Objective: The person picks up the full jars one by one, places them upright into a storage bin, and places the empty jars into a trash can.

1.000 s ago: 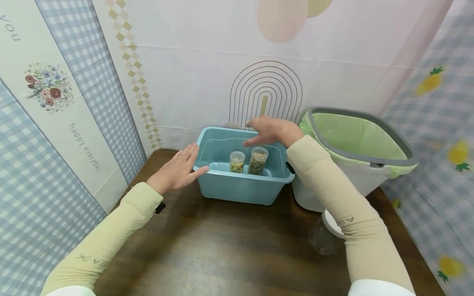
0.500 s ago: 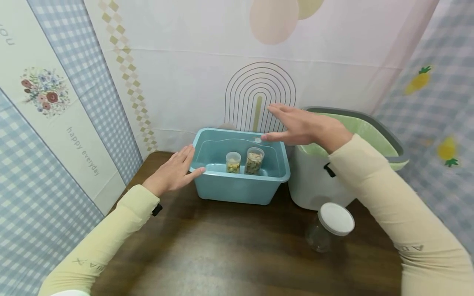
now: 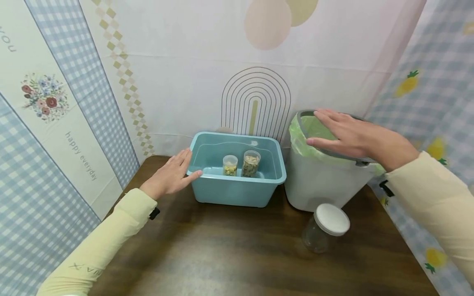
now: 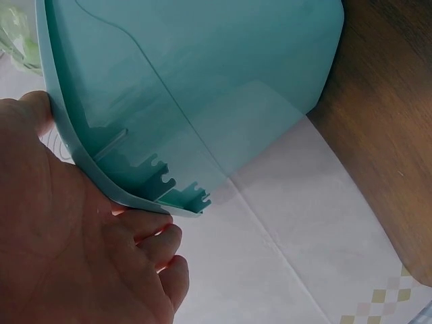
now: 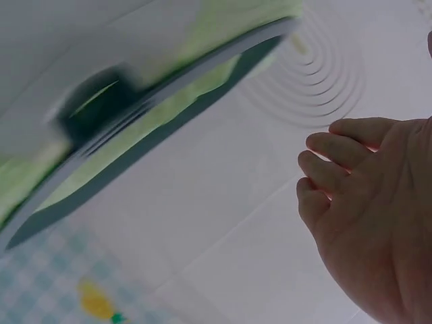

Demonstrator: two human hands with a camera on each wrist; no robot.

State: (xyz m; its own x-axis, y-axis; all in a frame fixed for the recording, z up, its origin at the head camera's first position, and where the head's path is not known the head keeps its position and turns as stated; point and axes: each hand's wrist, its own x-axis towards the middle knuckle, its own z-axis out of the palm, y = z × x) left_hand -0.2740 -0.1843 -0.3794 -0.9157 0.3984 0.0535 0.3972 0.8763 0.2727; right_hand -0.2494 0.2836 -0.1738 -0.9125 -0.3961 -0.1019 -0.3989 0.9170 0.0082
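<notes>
My left hand (image 3: 170, 174) rests against the left end of a light blue plastic basin (image 3: 233, 192), its fingers extended along the rim. In the left wrist view, the thumb and fingers touch the basin's rim (image 4: 62, 125). Two clear cups stand inside the basin: a shorter one with yellowish pieces (image 3: 230, 169) and a taller one with pale and greenish pieces (image 3: 250, 164). Over the bin on the right hovers my right hand (image 3: 355, 135), fingers straight, nothing in it. The right wrist view shows its palm (image 5: 378, 209) bare beside the bin's grey rim (image 5: 202, 64).
A white bin (image 3: 314, 185) with a green liner stands right of the basin. In front of it, a clear jar with a white lid (image 3: 332, 219) sits on the brown table (image 3: 222, 250). A printed cloth (image 3: 177, 94) hangs behind, with checked cloth at both sides.
My right hand has moved right from above the basin to above the bin. With the forearm shifted, the jar shows whole. My left hand stays at the basin's rim.
</notes>
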